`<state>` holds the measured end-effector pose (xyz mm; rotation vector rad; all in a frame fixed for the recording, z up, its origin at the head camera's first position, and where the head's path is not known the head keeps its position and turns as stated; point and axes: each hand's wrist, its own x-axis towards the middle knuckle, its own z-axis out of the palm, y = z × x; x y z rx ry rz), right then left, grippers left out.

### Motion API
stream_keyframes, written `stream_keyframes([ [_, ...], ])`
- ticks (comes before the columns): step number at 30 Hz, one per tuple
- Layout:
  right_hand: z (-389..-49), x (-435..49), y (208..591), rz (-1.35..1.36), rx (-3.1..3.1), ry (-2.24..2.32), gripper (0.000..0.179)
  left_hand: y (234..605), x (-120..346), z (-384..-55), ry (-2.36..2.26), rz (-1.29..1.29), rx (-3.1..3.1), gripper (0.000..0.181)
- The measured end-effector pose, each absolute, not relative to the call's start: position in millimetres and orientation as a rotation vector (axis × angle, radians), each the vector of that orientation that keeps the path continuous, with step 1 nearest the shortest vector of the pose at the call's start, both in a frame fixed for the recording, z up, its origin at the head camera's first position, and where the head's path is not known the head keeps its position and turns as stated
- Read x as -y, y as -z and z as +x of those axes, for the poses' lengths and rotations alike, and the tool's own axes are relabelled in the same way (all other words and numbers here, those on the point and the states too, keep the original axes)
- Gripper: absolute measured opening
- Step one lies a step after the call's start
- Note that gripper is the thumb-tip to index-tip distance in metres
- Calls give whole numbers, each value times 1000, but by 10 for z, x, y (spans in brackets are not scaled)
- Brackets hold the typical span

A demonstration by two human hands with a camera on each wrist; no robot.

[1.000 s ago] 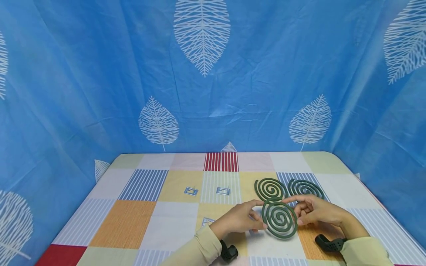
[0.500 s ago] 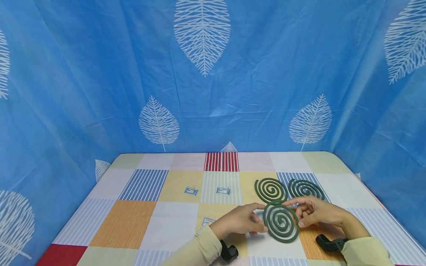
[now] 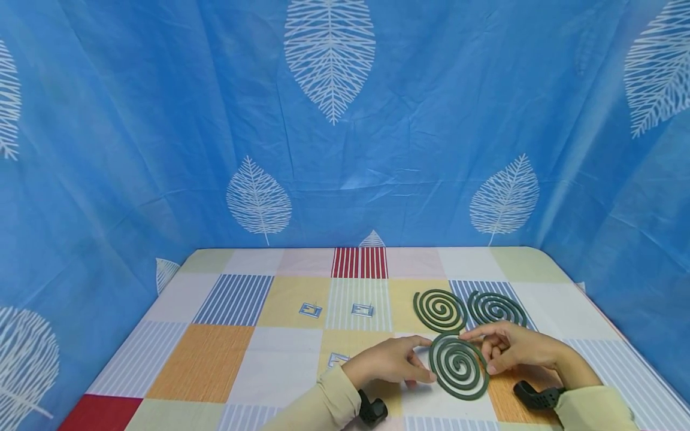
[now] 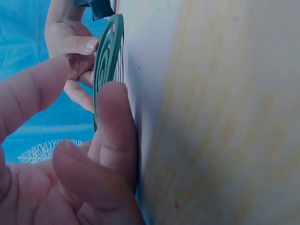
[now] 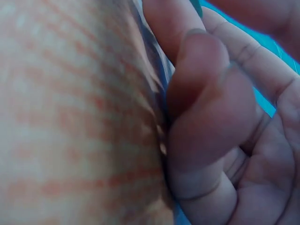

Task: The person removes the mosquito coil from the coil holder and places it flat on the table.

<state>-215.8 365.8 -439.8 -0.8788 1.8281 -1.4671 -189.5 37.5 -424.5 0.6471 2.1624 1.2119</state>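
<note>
A green mosquito coil (image 3: pixel 455 396) lies between my two hands, close over the cloth in the left wrist view. My right hand (image 3: pixel 514 349) pinches its right side, index finger at the far rim and thumb at the right edge. My left hand (image 3: pixel 389 362) is beside the left rim; its thumb overlaps the edge, and its index finger is spread away with nothing gripped. In the right wrist view, my curled fingers (image 5: pixel 211 117) fill the frame and hide nearly all of the coil. Just beyond are two more green coils: a nearer coil (image 3: pixel 429 311) and a right-hand coil (image 3: pixel 516 305).
Three small metal coil stands lie to the left: a left stand (image 3: pixel 310 310), a middle stand (image 3: pixel 362 310) and a near stand (image 3: pixel 336 359) partly behind my left hand. A patchwork cloth (image 3: pixel 269 359) covers the table. Blue curtains (image 3: pixel 409 120) close off the back and sides.
The held coil has shifted toward me and slightly right, so it overlaps the coil beyond it less. My hands have moved only a little; the other coils and stands stay put.
</note>
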Motion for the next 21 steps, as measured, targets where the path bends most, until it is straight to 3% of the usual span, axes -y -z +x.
stream_keyframes([
  [21,-2146,-3701,4365,-814,-1790,1478,56,4268,-395,-1903,-1185,649,-2190,62],
])
